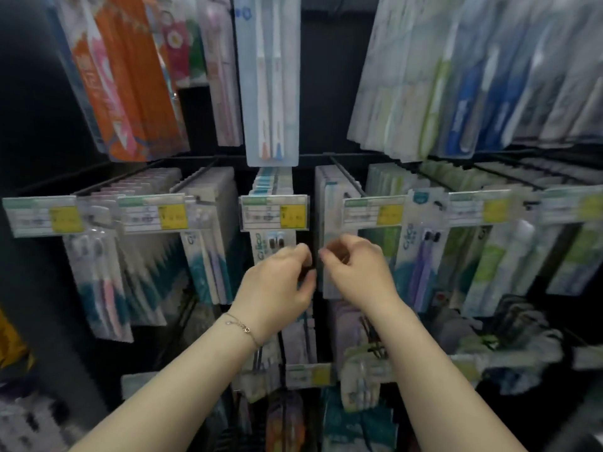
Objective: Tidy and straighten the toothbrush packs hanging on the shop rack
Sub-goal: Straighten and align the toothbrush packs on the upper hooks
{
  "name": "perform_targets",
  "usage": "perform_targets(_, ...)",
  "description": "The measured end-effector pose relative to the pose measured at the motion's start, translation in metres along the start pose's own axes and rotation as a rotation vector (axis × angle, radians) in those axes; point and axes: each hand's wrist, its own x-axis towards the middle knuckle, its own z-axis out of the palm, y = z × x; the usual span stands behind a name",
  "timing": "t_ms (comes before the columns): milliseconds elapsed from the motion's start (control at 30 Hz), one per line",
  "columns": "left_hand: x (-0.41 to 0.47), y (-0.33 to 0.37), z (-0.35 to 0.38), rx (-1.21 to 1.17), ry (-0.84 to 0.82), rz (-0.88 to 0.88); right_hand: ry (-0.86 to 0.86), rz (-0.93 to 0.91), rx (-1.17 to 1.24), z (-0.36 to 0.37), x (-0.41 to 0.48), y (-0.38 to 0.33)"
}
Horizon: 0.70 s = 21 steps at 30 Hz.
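Toothbrush packs hang in rows on black rack hooks behind price tags. My left hand (280, 282) reaches up to the centre toothbrush pack (272, 243), which shows dark bristles, and its thumb and fingers pinch the pack's right edge. My right hand (355, 269) is level with it, just across a dark gap. Its curled fingers grip the left edge of the pale pack stack (331, 216) on the neighbouring hook. The image is blurred, so the exact contact is hard to see.
A tall blue two-brush pack (272, 79) hangs from the upper row just above my hands. Orange packs (130, 76) hang upper left, and green and blue packs (456, 76) upper right. Yellow price tags (292, 215) front each hook. More packs (359, 380) hang below my wrists.
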Motion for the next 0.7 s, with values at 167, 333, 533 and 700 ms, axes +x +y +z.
perform_targets(167,0.032,0.02,0.028,-0.002,-0.084,-0.072,0.003,0.125,-0.142,-0.014,0.016,0.022)
perform_targets(333,0.075,0.017,0.059,0.044,-0.202,-0.247,-0.072,0.097,-0.229,-0.016,0.03,0.034)
perform_targets(533,0.089,0.008,0.074,0.038,-0.208,-0.301,-0.131,0.115,-0.043,-0.012,0.039,0.044)
perform_targets(700,0.084,0.015,0.07,-0.172,-0.06,-0.357,-0.069,0.108,0.144,-0.006,0.043,0.05)
